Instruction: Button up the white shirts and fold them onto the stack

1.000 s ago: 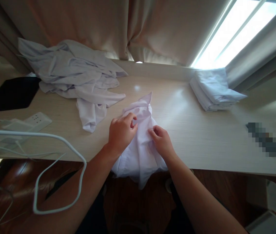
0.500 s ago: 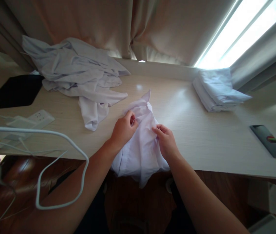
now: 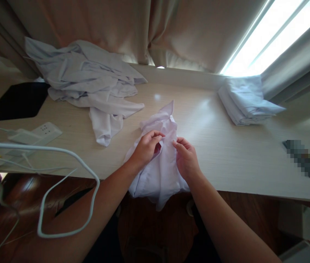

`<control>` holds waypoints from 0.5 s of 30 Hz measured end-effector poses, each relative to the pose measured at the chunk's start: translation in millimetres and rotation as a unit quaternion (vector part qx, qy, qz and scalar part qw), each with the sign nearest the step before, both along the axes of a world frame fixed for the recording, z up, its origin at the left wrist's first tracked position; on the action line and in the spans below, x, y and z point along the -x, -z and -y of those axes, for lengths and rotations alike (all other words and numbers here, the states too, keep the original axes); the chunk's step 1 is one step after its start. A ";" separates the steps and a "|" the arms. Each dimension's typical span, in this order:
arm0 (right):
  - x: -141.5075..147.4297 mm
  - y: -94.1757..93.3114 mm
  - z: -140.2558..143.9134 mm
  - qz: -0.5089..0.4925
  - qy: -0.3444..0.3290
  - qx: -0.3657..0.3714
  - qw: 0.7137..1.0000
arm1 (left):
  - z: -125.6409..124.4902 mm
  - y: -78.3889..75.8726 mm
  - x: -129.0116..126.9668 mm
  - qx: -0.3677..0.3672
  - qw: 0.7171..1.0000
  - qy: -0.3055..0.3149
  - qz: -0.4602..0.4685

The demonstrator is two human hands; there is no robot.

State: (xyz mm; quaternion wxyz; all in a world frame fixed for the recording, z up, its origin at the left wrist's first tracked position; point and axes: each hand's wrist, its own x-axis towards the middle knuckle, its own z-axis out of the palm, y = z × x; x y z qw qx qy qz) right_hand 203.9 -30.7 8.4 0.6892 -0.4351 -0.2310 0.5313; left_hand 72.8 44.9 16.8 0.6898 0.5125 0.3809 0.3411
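Note:
A white collared shirt (image 3: 168, 171) lies in front of me, its collar toward the back of the table and its lower part hanging over the front edge. My left hand (image 3: 148, 146) pinches one front edge of the shirt between thumb and fingers, lifting it a little. On the opposite side, my right hand (image 3: 186, 155) is closed on the other front edge. Both hands are close together below the collar. Any button between the fingertips is too small to make out.
Crumpled white cloth (image 3: 89, 80) is heaped at the back left. Folded white garments (image 3: 245, 100) are stacked at the back right. A power strip (image 3: 43, 132), a looping white cable (image 3: 96, 190) and a black mat (image 3: 16, 102) are at left. A blurred-out dark flat object (image 3: 305, 159) lies far right.
My left hand has moved right and slightly down along the shirt front, closer to my right hand. My right hand keeps its hold in nearly the same place.

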 end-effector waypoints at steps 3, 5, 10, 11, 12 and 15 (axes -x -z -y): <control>0.8 2.5 -1.7 0.003 -0.001 -0.003 1.000 | 0.1 2.7 0.8 0.006 1.000 0.001 0.015; 0.7 3.2 -2.6 0.005 -0.007 -0.007 1.000 | -1.3 5.1 2.2 0.010 1.000 0.002 0.014; 0.3 4.2 -3.7 0.023 -0.005 -0.018 1.000 | -4.7 7.0 5.9 0.019 1.000 -0.016 -0.015; 0.6 4.5 -3.6 0.034 -0.004 -0.018 0.999 | -4.9 6.7 6.3 0.011 1.000 -0.021 -0.016; 1.1 4.6 -3.3 0.050 -0.004 -0.019 0.999 | -4.9 6.3 6.7 -0.002 1.000 -0.026 -0.017; 3.5 4.4 -2.0 0.111 -0.009 -0.028 0.993 | -4.2 5.2 7.4 -0.047 0.998 -0.042 -0.026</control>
